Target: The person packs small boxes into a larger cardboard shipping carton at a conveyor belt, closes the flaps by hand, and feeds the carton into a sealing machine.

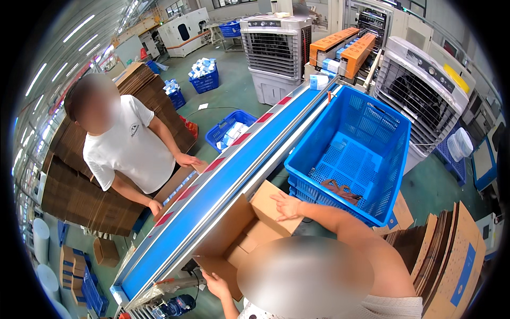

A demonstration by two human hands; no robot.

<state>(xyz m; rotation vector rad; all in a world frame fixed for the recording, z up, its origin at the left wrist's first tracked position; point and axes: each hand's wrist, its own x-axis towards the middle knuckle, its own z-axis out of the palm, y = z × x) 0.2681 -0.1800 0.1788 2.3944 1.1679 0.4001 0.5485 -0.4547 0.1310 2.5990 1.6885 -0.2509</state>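
Note:
An open brown cardboard box [241,234] stands against the near side of the blue conveyor belt [228,175], its flaps spread out. My right hand [287,206] lies flat on the box's far right flap with the fingers spread. My left hand [214,284] grips the edge of the near left flap at the box's lower corner. What is inside the box cannot be made out.
A big blue plastic crate [393,159] with brown scraps [340,190] in it stands to the right. Flat cartons [451,260] lean at lower right. Across the belt a person in a white T-shirt [127,149] handles cardboard [178,183]. Fans, machines and blue baskets stand behind.

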